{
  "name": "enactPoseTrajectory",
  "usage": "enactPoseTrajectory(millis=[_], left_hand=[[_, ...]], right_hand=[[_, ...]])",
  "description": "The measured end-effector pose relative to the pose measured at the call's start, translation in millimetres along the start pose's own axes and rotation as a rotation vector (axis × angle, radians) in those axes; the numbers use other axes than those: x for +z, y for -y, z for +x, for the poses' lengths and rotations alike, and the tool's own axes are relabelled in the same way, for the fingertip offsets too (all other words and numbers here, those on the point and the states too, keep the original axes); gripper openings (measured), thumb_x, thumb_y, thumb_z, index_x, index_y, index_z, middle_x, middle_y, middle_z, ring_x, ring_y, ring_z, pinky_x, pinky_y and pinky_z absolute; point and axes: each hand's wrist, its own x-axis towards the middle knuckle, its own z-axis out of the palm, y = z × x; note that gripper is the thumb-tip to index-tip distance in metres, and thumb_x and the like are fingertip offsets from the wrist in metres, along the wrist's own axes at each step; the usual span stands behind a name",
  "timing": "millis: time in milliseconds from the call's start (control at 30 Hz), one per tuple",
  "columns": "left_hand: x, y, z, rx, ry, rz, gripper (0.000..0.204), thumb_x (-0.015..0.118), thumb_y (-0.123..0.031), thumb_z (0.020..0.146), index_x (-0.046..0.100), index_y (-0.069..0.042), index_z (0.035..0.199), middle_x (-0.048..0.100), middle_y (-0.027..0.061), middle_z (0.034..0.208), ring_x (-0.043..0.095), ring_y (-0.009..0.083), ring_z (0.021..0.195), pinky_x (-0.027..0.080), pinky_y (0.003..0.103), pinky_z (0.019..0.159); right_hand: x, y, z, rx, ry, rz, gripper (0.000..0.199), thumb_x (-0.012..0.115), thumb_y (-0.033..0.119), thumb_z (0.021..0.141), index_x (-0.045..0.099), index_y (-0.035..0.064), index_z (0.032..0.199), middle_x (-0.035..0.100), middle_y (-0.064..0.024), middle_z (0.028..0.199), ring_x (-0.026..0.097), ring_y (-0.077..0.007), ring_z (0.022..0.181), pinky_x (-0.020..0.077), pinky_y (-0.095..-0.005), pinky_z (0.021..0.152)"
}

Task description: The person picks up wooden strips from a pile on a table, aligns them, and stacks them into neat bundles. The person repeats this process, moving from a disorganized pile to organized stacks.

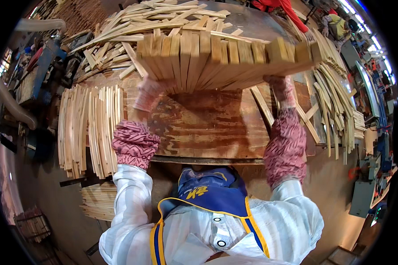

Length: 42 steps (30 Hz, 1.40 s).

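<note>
A tight row of several pale wooden slats (216,59) is lifted on edge above the worn plywood bench top (208,128). My left hand (148,92), in a pink glove, presses against the left end of the row from below. My right hand (281,88), gloved the same way, clamps the right end. Both forearms wear patterned pink sleeve covers. The fingers of both hands are partly hidden under the slats.
A fanned stack of curved slats (90,128) lies left of the bench. A loose heap of slats (159,20) covers the far side, and more strips (336,97) hang off the right edge. Another person in red (278,6) stands at the far right. Machines stand along both sides.
</note>
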Motion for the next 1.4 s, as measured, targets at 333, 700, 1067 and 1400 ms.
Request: enactPoseTrajectory(millis=[333,700,1067,1400], left_hand=[[21.0,129.9,-166.4,-0.131,0.378,0.987,0.055,0.038,-0.030,0.097,0.026,-0.008,0.146,0.028,0.0106,0.151,0.029,0.0251,0.137,0.024,0.040,0.111],[-18.7,143.9,-195.3,-0.301,0.443,1.085,0.051,0.047,-0.033,0.092,0.045,-0.011,0.138,0.053,0.0186,0.134,0.053,0.0358,0.121,0.042,0.042,0.100],[69.2,127.2,-221.0,-0.386,0.001,0.911,0.062,0.058,-0.051,0.084,0.053,-0.008,0.130,0.055,0.0240,0.127,0.050,0.0391,0.121,0.040,0.045,0.100],[155.4,145.7,-162.9,-0.281,0.359,0.854,0.068,0.059,-0.046,0.085,0.043,-0.007,0.138,0.046,0.0249,0.137,0.044,0.0382,0.129,0.035,0.044,0.108]], right_hand=[[55.6,-44.9,-283.6,0.303,0.276,-1.277,0.063,0.047,0.023,0.088,0.024,-0.0004,0.141,0.035,-0.0136,0.142,0.035,-0.0255,0.132,0.0295,-0.0378,0.111],[108.6,-29.0,-268.4,1.030,0.481,-1.065,0.060,0.049,0.022,0.092,0.032,0.0116,0.149,0.048,-0.0175,0.141,0.049,-0.0295,0.128,0.0386,-0.0350,0.108],[105.6,-105.9,-307.5,0.870,0.033,-0.966,0.058,0.050,0.042,0.093,0.047,0.0058,0.138,0.053,-0.0205,0.133,0.048,-0.0354,0.125,0.0371,-0.0407,0.107],[-3.9,-126.7,-274.4,1.003,-0.200,-0.734,0.061,0.055,0.041,0.095,0.043,0.0033,0.141,0.049,-0.0165,0.140,0.045,-0.0279,0.132,0.0339,-0.0335,0.110]])
